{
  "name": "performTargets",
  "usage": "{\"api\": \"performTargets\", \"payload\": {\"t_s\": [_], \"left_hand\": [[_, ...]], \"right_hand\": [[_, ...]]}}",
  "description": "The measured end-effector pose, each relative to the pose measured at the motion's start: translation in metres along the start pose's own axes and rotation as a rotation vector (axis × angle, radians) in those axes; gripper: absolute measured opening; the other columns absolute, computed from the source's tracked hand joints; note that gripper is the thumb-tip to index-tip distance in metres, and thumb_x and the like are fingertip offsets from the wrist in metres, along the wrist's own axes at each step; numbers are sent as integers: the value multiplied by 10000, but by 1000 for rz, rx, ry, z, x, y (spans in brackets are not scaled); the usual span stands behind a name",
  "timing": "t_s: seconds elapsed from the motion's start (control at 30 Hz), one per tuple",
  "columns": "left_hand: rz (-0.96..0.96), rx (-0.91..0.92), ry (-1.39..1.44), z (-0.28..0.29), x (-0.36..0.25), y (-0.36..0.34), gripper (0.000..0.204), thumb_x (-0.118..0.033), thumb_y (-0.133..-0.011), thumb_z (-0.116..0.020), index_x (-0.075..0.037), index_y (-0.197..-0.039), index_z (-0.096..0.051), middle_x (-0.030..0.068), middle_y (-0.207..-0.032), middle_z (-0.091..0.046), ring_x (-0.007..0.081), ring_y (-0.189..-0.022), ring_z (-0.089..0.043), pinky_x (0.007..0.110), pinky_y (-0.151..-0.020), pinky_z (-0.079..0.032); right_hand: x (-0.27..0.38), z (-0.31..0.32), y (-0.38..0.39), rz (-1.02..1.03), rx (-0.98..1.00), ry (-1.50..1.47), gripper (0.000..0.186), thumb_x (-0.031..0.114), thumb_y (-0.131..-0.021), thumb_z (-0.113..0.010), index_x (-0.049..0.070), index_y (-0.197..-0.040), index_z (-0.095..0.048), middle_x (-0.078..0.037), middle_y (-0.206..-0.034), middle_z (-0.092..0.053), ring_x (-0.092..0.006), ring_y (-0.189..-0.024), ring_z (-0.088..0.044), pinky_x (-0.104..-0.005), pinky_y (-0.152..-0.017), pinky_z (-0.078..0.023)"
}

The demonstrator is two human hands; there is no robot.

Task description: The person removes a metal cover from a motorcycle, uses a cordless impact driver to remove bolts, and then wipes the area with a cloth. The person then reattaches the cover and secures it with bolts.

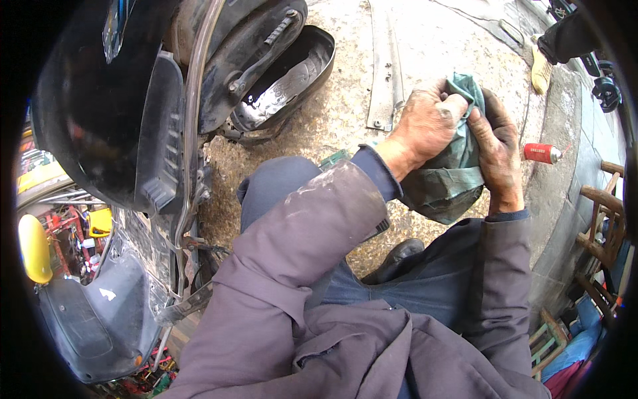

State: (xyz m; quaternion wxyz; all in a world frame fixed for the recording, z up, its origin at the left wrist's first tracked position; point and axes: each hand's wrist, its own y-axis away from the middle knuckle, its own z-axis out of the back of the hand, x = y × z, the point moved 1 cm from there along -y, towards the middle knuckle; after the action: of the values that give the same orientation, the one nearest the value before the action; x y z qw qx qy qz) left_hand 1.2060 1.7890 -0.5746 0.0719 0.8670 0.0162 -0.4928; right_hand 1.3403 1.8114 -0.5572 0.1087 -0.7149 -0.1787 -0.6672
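Observation:
A dark green cloth (444,189), stained and creased, is bunched up between my two hands above the ground in front of my knees. My left hand (430,123) is closed on its upper part, fingers curled in a fist over the folds. On the other side, my right hand (498,146) wraps round the cloth, its thumb pressed against the front and its fingers dark with grime. The lower part hangs rounded and full below both hands. Whether something lies inside the folds cannot be seen.
A small red can (539,153) lies to the right. At left stands a scooter with a black body panel (86,126), and an open black casing (316,73) rests beside its kick lever (269,46). A shoe (541,70) shows at far right, above wooden chairs (598,199).

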Motion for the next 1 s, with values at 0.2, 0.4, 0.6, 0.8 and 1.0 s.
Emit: {"api": "performTargets", "payload": {"t_s": [0.2,0.4,0.6,0.8,1.0], "left_hand": [[82,81,-167,7,-11,7,275,-120,-954,-466,-10,-1182,-572,69,-1071,-616,161,-986,-565,309,-884,-462],[79,-34,6,-3,-18,2,253,-113,-891,-493,0,-1092,-598,49,-984,-629,137,-864,-601,277,-794,-506],[136,28,134,0,-16,3,260,-69,-896,-464,21,-1097,-602,85,-1008,-649,181,-876,-639,304,-809,-526],[92,-133,-157,-1,-14,3,172,-78,-931,-531,38,-1020,-621,58,-932,-638,110,-830,-578,255,-761,-482],[214,83,-509,13,-20,-5,227,-180,-946,-580,27,-1022,-633,43,-933,-635,118,-846,-568,275,-753,-475]], "right_hand": [[0,6,1,-144,-125,457,609,342,-897,-674,-25,-1348,-490,-219,-1291,-564,-310,-1239,-510,-397,-1037,-402],[6,1,-1,-87,119,224,583,306,-923,-655,31,-1393,-447,-156,-1311,-569,-216,-1220,-513,-332,-1015,-405],[3,9,-5,-3,111,-317,391,127,-924,-649,4,-1277,-533,-60,-1176,-617,-138,-1076,-555,-294,-941,-454],[10,13,-6,-2,-24,-116,261,54,-900,-655,9,-1155,-615,-37,-1067,-655,-111,-979,-584,-279,-852,-489],[13,15,-2,105,-128,371,249,52,-830,-715,-2,-1060,-634,-43,-934,-651,-123,-901,-603,-285,-809,-496]]}}
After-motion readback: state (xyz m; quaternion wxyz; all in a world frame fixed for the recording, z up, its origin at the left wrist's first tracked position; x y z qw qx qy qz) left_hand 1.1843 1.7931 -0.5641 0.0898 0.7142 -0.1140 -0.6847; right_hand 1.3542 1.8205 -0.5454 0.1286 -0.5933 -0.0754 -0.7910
